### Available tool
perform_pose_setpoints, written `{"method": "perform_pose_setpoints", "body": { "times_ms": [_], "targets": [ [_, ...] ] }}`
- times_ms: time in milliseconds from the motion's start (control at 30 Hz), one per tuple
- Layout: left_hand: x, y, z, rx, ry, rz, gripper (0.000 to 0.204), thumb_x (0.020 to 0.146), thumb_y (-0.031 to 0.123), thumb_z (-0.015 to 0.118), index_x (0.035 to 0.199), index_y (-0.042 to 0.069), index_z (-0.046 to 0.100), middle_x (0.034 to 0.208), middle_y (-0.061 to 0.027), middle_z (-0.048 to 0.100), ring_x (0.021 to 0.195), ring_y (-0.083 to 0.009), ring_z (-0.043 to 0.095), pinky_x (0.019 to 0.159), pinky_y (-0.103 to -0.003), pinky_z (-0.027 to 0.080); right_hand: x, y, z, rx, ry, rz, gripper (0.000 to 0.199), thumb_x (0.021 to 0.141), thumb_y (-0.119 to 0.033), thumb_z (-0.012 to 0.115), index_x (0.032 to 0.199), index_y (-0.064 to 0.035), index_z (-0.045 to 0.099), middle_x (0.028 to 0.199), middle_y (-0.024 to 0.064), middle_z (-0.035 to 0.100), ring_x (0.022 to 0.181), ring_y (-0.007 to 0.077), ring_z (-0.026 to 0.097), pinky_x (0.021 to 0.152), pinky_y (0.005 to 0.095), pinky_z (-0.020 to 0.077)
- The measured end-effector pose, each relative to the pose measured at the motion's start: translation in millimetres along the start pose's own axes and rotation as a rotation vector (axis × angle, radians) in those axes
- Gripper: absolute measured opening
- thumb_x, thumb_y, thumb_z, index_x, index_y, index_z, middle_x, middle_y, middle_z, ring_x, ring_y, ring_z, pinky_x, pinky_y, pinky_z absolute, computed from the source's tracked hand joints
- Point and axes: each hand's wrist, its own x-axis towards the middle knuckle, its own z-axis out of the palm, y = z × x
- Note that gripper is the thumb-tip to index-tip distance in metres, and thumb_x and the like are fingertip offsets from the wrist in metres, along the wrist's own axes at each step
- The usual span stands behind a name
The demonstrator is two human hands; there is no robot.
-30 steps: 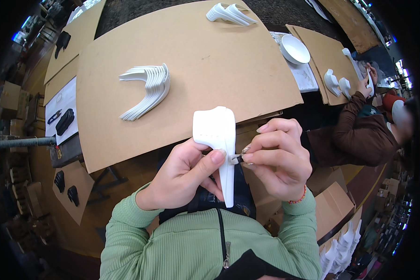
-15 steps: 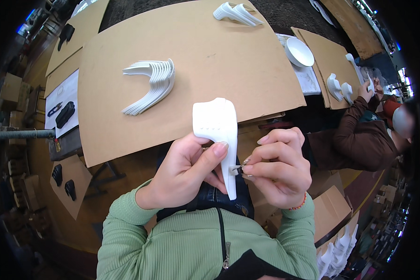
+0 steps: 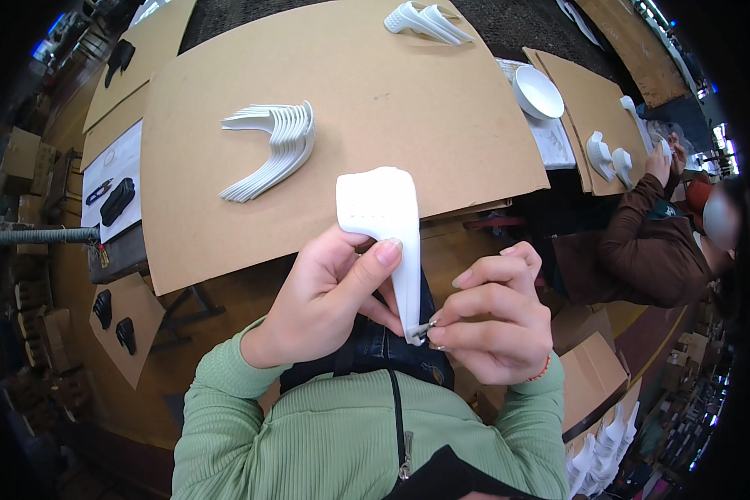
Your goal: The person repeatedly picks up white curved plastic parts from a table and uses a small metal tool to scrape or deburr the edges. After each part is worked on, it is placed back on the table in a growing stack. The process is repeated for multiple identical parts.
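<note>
I wear a pale green ribbed jacket [image 3: 317, 425] with long, finely textured sleeves [image 3: 237, 358]. A black zipper [image 3: 397, 400] runs down its front, with a silvery pull [image 3: 406, 454]. Black cloth [image 3: 454, 473] shows near my collar. A thin reddish bracelet [image 3: 545, 367] circles the wrist of my right hand [image 3: 496, 321]; below are dark blue jeans [image 3: 392, 358].

this looks like a factory workshop: a stack of matching white parts [image 3: 294, 148] lies on a cardboard-topped table [image 3: 392, 108], a co-worker [image 3: 629, 250] handles a white piece [image 3: 664, 147] at another table [image 3: 587, 100], and cardboard boxes [image 3: 592, 379] stand around.
</note>
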Motion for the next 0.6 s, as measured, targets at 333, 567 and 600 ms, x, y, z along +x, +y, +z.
{"method": "perform_pose_setpoints", "body": {
  "times_ms": [333,567,600],
  "targets": [
    [2.7,-12.8,-12.0,-0.133,-0.205,0.103,0.025,0.097,0.016,0.049,0.114,-0.002,0.051,0.092,-0.0083,0.063,0.078,-0.013,0.062,0.068,-0.027,0.054,2.0,22.5,11.7,0.515,0.479,0.161,0.018,0.07,0.009,0.071,0.084,-0.0004,0.067,0.086,0.01,0.062,0.082,0.0207,0.057,0.073,0.0298,0.0472],
    [6.8,-18.6,-14.3,-0.248,-0.307,0.13,0.025,0.097,0.014,0.049,0.116,-0.002,0.051,0.095,-0.0086,0.062,0.079,-0.013,0.062,0.069,-0.027,0.053,17.2,28.2,27.1,0.426,0.595,0.179,0.021,0.07,0.009,0.072,0.087,-0.0004,0.067,0.089,0.0097,0.063,0.082,0.0187,0.057,0.073,0.0286,0.0471],
    [8.0,-17.5,-15.2,-0.247,-0.332,0.159,0.025,0.097,0.014,0.049,0.116,-0.003,0.051,0.095,-0.0089,0.062,0.079,-0.0133,0.062,0.069,-0.027,0.054,18.6,27.7,25.3,0.375,0.548,0.114,0.022,0.069,0.008,0.073,0.087,-0.0016,0.068,0.088,0.0088,0.064,0.081,0.0195,0.057,0.073,0.0289,0.0471]
  ]
}}
